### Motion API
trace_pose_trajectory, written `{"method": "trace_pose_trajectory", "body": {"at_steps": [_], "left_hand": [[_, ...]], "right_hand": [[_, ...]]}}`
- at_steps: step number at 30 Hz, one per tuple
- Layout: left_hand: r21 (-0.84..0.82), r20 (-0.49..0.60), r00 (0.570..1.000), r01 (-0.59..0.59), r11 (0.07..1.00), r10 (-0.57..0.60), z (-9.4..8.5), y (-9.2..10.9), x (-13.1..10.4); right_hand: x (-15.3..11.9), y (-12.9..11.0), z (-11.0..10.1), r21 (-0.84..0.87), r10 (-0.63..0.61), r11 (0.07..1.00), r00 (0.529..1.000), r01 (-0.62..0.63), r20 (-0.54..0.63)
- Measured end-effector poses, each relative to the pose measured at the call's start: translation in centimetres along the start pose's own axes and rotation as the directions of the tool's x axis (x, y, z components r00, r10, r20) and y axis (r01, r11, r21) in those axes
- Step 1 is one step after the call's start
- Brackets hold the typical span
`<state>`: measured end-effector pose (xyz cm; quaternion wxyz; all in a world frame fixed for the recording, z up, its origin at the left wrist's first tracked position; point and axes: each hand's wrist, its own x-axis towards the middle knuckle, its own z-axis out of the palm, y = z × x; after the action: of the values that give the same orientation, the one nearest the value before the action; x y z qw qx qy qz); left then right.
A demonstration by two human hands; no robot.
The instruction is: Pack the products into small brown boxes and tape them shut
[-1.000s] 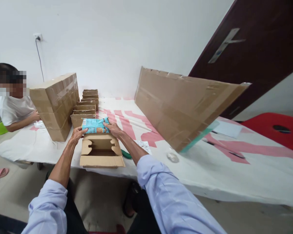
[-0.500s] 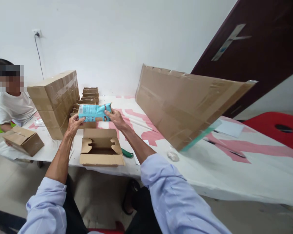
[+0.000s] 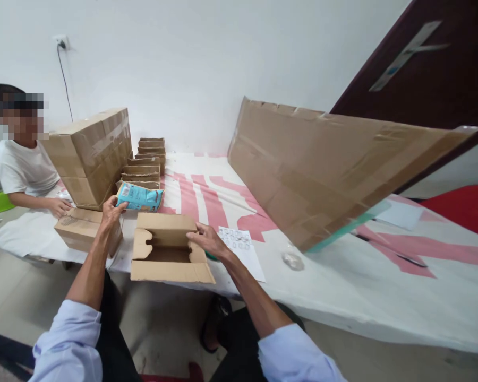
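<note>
A light-blue snack packet [image 3: 140,198] is gripped at its left end by my left hand [image 3: 113,208], above and behind an open cardboard box [image 3: 167,272]. That box stands at the table's front edge with its flaps up, and its visible inside looks dark. My right hand [image 3: 207,239] has its fingers closed over the box's right side flap. Left of my forearm lies a closed cardboard box [image 3: 79,233], with a co-worker's hand [image 3: 59,207] at its far corner.
Tall stacked cartons [image 3: 99,148] stand at the left, beside a row of open boxes [image 3: 143,170]. A big cardboard sheet [image 3: 322,159] leans at the right. A printed paper [image 3: 242,246], a tape roll [image 3: 293,260] and a knife-like tool [image 3: 402,257] lie on the table.
My right hand has let go of the snack packet and moved down to the box's flap. My left hand has lowered the packet leftward. The co-worker's closed box has moved right, near my left forearm.
</note>
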<state>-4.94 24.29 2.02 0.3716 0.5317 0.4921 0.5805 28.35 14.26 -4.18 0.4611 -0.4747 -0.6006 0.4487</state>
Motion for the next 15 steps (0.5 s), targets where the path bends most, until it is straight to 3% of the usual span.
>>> {"method": "trace_pose_trajectory", "body": {"at_steps": [5,9,12,15], "left_hand": [[0.155,0.031,1.000,-0.008,0.988,0.003,1.2,-0.6,2.4],[0.336,0.015,0.997,-0.072,0.939,0.070,2.2,-0.9,3.5],[0.465,0.026,0.987,-0.151,0.872,0.157,3.3,-1.6,3.2],[0.547,0.111,0.975,-0.221,0.807,0.191,4.5,-3.1,1.5]], "right_hand": [[-0.5,0.4,0.0,-0.055,0.038,0.998,0.998,-0.040,-0.045],[-0.6,0.6,-0.3,-0.046,0.042,0.998,0.998,-0.044,-0.046],[-0.9,1.2,-0.7,-0.036,0.039,0.998,0.997,-0.042,-0.070],[-1.3,1.8,-1.0,-0.017,0.035,0.999,0.994,-0.037,-0.099]]}}
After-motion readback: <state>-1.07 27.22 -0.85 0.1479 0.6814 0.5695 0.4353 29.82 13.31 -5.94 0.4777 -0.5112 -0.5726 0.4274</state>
